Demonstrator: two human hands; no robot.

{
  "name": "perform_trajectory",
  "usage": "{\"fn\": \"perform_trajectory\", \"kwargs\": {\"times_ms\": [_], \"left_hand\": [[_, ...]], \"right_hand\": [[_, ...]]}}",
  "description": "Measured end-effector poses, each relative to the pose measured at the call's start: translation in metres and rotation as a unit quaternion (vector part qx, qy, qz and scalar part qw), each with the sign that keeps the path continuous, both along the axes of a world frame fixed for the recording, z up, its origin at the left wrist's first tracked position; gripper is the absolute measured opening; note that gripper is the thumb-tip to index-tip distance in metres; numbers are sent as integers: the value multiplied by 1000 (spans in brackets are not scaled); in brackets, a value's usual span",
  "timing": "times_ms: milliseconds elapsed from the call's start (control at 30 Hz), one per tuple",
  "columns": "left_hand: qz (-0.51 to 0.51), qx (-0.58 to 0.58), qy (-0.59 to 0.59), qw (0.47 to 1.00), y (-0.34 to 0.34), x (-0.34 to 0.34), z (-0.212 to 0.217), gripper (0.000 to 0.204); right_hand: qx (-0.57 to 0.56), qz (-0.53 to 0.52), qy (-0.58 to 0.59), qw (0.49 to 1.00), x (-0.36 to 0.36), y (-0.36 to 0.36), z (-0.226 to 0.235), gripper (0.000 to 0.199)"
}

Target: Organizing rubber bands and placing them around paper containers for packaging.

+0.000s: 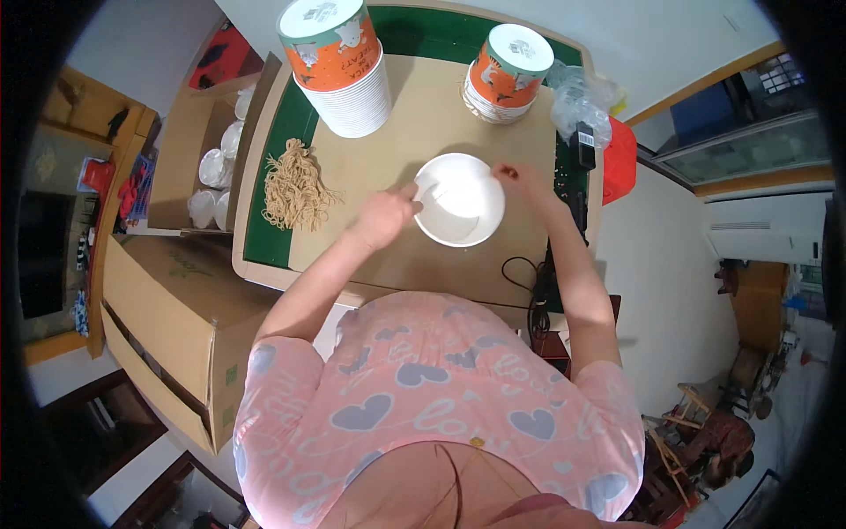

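Note:
A white paper bucket point(459, 200) stands on the brown board before me, its open mouth facing up. My left hand point(385, 218) grips its left rim, fingers closed and thumb at the edge. At the opposite side, my right hand point(522, 185) is closed in a pinch against or just beside the upper right rim. Whatever its fingertips may hold is too small to make out. Left of the bucket lies a tangled bundle of tan cords point(298, 189). Farther back are a tall stack of upside-down paper buckets point(344, 79) and a shorter stack point(507, 75), both topped with orange and green print.
The brown board point(414, 115) lies on a green table with raised edges. A black power strip with cables point(573, 198) runs along the right side, beside clear plastic bags point(577, 97). To the left stand a carton of white wrapped stacks point(214, 167) and a large cardboard box point(181, 300).

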State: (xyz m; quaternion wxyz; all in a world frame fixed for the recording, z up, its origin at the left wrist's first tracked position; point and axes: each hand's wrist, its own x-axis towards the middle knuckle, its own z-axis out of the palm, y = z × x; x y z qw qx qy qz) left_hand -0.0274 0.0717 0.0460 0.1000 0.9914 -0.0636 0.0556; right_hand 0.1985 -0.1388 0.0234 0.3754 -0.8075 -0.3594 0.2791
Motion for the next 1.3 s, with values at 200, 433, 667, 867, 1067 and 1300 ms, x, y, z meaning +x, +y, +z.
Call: {"fn": "perform_trajectory", "kwargs": {"times_ms": [200, 433, 667, 867, 1067, 1300], "left_hand": [[52, -73, 25, 996, -33, 7, -5, 20], [193, -707, 17, 680, -60, 6, 6, 36], [120, -859, 31, 496, -70, 17, 38, 32], [132, -719, -6, 683, -61, 5, 14, 31], [143, -580, 48, 801, -78, -17, 4, 33], [162, -388, -133, 897, -71, 0, 11, 42]], "right_hand": [[81, -54, -220, 971, 3, 36, 13, 13], [216, -137, 115, 960, -94, 10, 53, 21], [162, -37, 427, 889, -174, -11, 31, 23], [223, -284, 352, 863, -168, -46, 21, 24], [448, -393, 296, 746, -147, -36, 69, 27], [462, -293, 203, 812, -156, -29, 113, 27]]}}
